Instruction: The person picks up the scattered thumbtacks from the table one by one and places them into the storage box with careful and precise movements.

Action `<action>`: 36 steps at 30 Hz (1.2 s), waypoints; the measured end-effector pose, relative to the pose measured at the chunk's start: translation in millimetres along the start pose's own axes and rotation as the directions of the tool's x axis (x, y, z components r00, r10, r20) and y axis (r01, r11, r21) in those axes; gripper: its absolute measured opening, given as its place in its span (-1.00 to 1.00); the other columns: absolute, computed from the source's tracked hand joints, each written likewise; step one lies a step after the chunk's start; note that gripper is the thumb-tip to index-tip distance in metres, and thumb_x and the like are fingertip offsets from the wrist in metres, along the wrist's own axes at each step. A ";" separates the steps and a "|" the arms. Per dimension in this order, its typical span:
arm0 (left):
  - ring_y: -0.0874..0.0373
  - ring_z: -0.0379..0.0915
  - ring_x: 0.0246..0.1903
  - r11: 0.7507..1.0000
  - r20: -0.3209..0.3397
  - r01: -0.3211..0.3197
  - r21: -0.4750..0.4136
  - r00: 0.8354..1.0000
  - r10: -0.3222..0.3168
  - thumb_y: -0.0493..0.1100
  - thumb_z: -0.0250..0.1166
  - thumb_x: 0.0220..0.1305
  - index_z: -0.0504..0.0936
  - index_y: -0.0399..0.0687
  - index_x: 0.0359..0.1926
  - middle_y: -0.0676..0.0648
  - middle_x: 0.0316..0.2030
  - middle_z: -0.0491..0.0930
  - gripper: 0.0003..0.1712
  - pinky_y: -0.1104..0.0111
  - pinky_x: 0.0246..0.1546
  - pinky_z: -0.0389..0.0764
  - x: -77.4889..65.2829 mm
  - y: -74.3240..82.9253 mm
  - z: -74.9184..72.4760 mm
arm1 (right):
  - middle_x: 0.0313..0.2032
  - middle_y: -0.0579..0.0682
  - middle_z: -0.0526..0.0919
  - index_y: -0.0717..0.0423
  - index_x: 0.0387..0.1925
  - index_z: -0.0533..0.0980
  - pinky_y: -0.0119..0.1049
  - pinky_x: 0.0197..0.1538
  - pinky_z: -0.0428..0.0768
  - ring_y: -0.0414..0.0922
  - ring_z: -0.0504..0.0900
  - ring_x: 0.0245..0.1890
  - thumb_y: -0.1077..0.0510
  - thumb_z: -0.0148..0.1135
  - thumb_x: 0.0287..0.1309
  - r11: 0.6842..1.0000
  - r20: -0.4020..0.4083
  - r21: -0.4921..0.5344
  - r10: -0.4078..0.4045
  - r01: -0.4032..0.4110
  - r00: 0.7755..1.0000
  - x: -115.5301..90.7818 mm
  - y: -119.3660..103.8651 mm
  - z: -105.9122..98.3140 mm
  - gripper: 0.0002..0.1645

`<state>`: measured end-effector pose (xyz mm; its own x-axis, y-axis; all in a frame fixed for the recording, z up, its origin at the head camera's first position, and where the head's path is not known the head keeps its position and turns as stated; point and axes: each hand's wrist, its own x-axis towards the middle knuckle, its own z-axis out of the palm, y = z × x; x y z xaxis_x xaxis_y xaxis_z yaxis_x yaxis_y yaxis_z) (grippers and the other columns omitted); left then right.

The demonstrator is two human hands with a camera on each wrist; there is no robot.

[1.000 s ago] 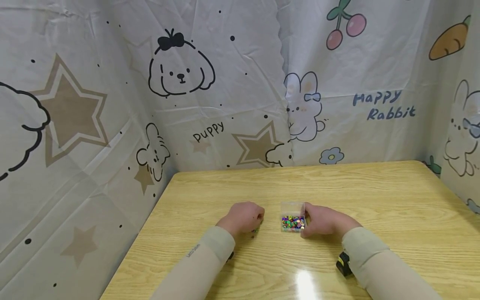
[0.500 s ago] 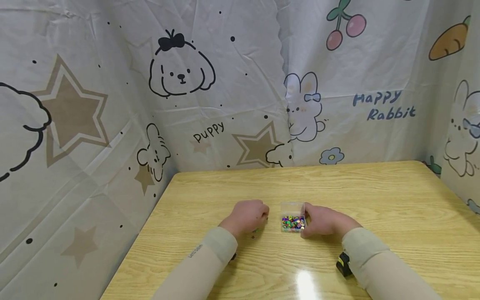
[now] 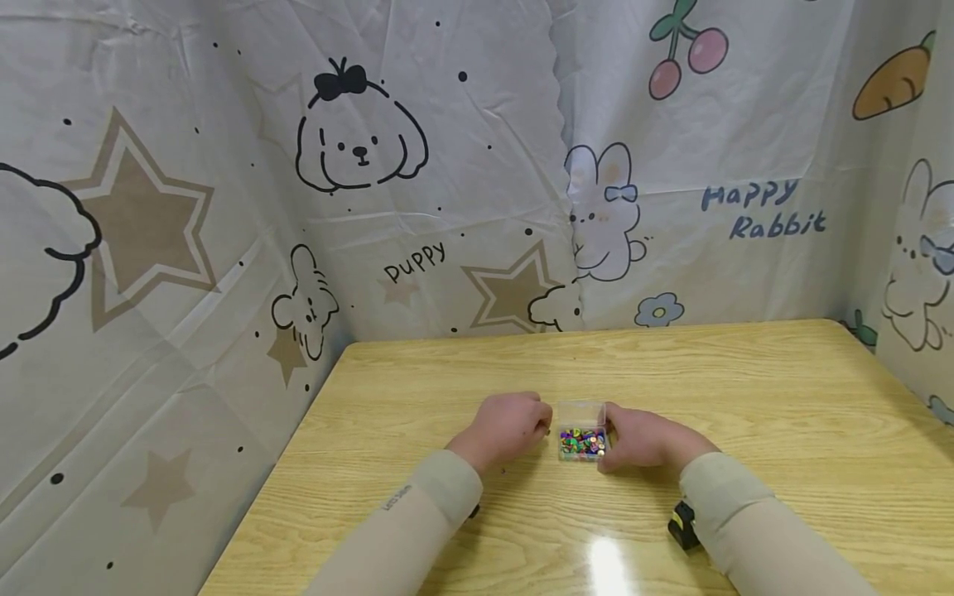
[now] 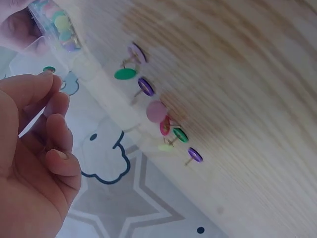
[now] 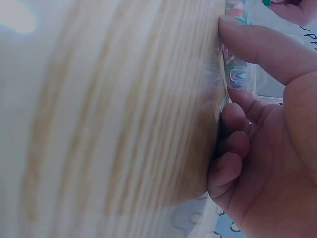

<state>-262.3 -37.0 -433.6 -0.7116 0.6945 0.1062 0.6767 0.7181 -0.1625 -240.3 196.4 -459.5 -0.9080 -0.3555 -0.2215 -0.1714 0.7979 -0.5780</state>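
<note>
A small clear plastic box (image 3: 561, 454) with its lid raised stands on the table, filled with colourful thumbtacks (image 3: 581, 444). My right hand (image 3: 643, 439) grips its right side between thumb and fingers. Just left of the box is my left hand (image 3: 510, 426), apart from it. Thumb and forefinger pinch a green thumbtack (image 4: 48, 69), which shows in the left wrist view. Beside that hand a loose row lies on the table: a purple thumbtack (image 4: 195, 154), a pink thumbtack (image 4: 157, 112), a green thumbtack (image 4: 125, 74) and others. In the head view the left hand mostly hides this row.
The wood-grain table (image 3: 715, 372) is enclosed by a printed curtain (image 3: 477, 165) at the back and sides. A black wrist strap piece (image 3: 682, 525) sits under the right sleeve. Light glares off the table's front.
My left hand has moved right and slightly away from me, toward the box, carrying the green thumbtack. The right hand and the box have stayed in place.
</note>
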 end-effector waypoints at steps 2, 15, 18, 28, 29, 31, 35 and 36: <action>0.37 0.26 -0.56 1.000 0.004 0.000 -0.006 1.000 0.000 -0.11 0.22 0.29 0.62 0.23 -0.40 0.23 -0.50 0.42 -0.87 0.48 -0.61 0.38 1.6 2.3 -0.7 | -0.20 -0.07 0.50 0.00 -0.05 0.33 -0.02 0.02 0.40 -0.09 0.40 -0.25 -0.05 0.51 -0.20 1.000 0.001 0.007 0.007 -0.007 1.000 0.1 -0.6 -0.1 -0.30; 0.35 0.25 -0.58 0.999 0.024 -0.039 -0.026 0.999 0.040 -0.11 0.26 0.26 0.53 0.24 -0.45 0.22 -0.51 0.35 -0.84 0.48 -0.65 0.33 8.0 18.9 0.2 | -0.30 -0.04 0.47 0.00 -0.18 0.31 -0.13 -0.25 0.37 -0.09 0.39 -0.37 -0.05 0.52 -0.21 1.000 0.002 -0.018 -0.010 0.010 1.000 -1.0 0.0 0.7 -0.36; 0.34 0.23 -0.58 0.998 0.017 -0.059 -0.029 0.998 0.060 -0.10 0.25 0.28 0.53 0.24 -0.44 0.21 -0.51 0.34 -0.85 0.50 -0.66 0.32 8.0 21.1 1.0 | -0.33 -0.03 0.47 0.00 -0.19 0.30 -0.13 -0.28 0.36 -0.08 0.40 -0.39 -0.04 0.51 -0.21 1.000 0.002 -0.018 -0.011 0.011 1.000 -1.2 -0.2 0.5 -0.37; 0.33 0.24 -0.61 0.999 0.064 -0.045 -0.016 0.997 0.045 -0.09 0.21 0.32 0.53 0.24 -0.47 0.22 -0.58 0.38 -0.80 0.46 -0.63 0.34 11.1 26.0 6.4 | -0.33 -0.02 0.47 -0.01 -0.19 0.31 -0.13 -0.31 0.36 -0.08 0.40 -0.41 -0.03 0.51 -0.20 1.000 -0.006 -0.027 -0.010 0.010 1.000 -1.6 -1.3 0.5 -0.39; 0.32 0.24 -0.61 0.999 0.068 -0.047 -0.017 0.997 0.048 -0.10 0.20 0.33 0.52 0.23 -0.49 0.21 -0.59 0.38 -0.79 0.46 -0.63 0.34 11.0 26.7 6.7 | -0.33 -0.02 0.47 -0.01 -0.19 0.31 -0.13 -0.31 0.36 -0.07 0.40 -0.41 -0.04 0.50 -0.20 1.000 -0.004 -0.028 -0.009 0.009 1.000 -1.7 -1.3 0.5 -0.39; 0.32 0.24 -0.62 0.998 0.071 -0.054 -0.010 0.996 0.055 -0.09 0.20 0.33 0.51 0.23 -0.51 0.21 -0.60 0.38 -0.77 0.45 -0.64 0.33 10.5 28.0 7.3 | -0.33 -0.02 0.47 -0.02 -0.19 0.31 -0.13 -0.31 0.36 -0.07 0.40 -0.41 -0.04 0.50 -0.19 1.000 -0.003 -0.029 -0.005 0.005 1.000 -1.8 -1.6 0.5 -0.39; 0.32 0.23 -0.62 0.998 0.080 -0.054 -0.012 0.995 0.054 -0.09 0.19 0.35 0.50 0.23 -0.52 0.21 -0.60 0.38 -0.75 0.45 -0.63 0.33 9.6 29.7 6.8 | -0.29 -0.02 0.47 -0.02 -0.17 0.31 -0.11 -0.27 0.37 -0.07 0.40 -0.37 -0.05 0.50 -0.19 1.000 0.001 -0.022 0.006 -0.006 1.000 -1.5 -1.6 0.5 -0.38; 0.32 0.23 -0.62 0.998 0.083 -0.055 -0.011 0.995 0.056 -0.09 0.18 0.35 0.51 0.22 -0.52 0.21 -0.60 0.39 -0.75 0.45 -0.63 0.33 9.5 29.8 6.6 | -0.26 -0.02 0.48 -0.02 -0.16 0.31 -0.11 -0.24 0.38 -0.07 0.40 -0.35 -0.05 0.50 -0.19 1.000 0.000 -0.019 0.007 -0.007 1.000 -1.6 -1.7 0.4 -0.37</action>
<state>-250.2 -9.3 -443.9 -0.6860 0.7274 0.0156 0.7168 0.6794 -0.1573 -238.4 195.4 -458.5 -0.9093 -0.3496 -0.2259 -0.1720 0.8098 -0.5610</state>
